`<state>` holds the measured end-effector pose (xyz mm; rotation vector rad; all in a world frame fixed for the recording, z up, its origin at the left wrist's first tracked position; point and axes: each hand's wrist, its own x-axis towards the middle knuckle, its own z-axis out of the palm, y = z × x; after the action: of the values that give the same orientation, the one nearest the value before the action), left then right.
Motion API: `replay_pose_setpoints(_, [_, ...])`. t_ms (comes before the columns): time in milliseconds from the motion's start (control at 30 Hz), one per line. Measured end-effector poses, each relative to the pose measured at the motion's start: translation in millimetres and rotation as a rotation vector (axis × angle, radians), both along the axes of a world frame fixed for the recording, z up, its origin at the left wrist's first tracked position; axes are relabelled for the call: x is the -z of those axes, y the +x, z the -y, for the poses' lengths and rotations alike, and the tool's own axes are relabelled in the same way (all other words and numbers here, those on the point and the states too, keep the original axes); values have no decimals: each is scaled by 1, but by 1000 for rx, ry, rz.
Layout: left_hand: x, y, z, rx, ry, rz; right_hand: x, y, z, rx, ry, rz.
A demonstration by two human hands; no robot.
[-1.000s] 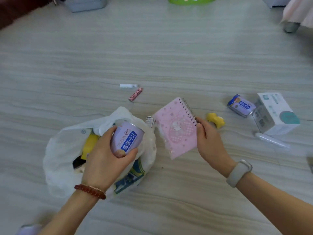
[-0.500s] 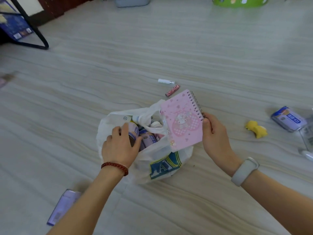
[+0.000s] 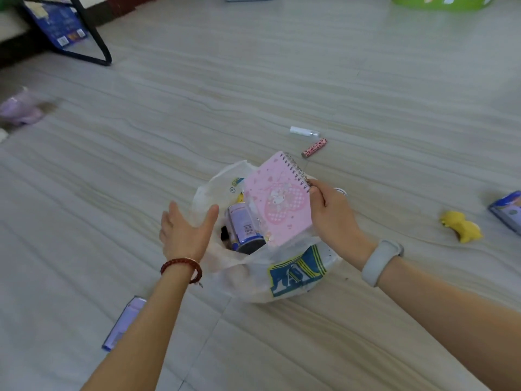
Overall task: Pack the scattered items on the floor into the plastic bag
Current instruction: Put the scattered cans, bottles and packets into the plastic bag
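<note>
I am lowering a pink notebook (image 3: 277,203) into the plastic bag (image 3: 284,273) on the floor, my right hand (image 3: 331,214) pinching its spiral edge, its lower corner already dipping inside beside a can (image 3: 244,230). My left hand (image 3: 184,232) is hovering with fingers spread, holding nothing, at the bag's rim. Next, I judge, letting go, then fetching the yellow toy (image 3: 462,230) and the tubes (image 3: 314,148) lying apart.

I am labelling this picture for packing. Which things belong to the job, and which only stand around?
Job: plastic bag, pink notebook in right hand, can inside, spray vial, patterned tube, yellow toy.

Around: black stand, green basin.
</note>
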<state>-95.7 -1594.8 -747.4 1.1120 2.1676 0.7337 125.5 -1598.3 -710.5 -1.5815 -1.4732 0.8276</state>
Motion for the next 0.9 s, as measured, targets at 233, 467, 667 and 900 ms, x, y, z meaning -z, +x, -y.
replay_pose_setpoints(233, [-14, -17, -12, -147, 206, 290, -7, -31, -8, -106, -60, -72])
replay_pose_setpoints(467, [-55, -18, -12, -64, 490, 125, -14, -85, -9, -420, -179, -25])
replay_pose_setpoints(667, [-54, -14, 4, -29, 543, 107, 8, -47, 5, -529, 29, 634])
replay_pose_setpoints(900, [-55, -1, 6, -3, 521, -57, 28, 3, 0, -353, -10, 925])
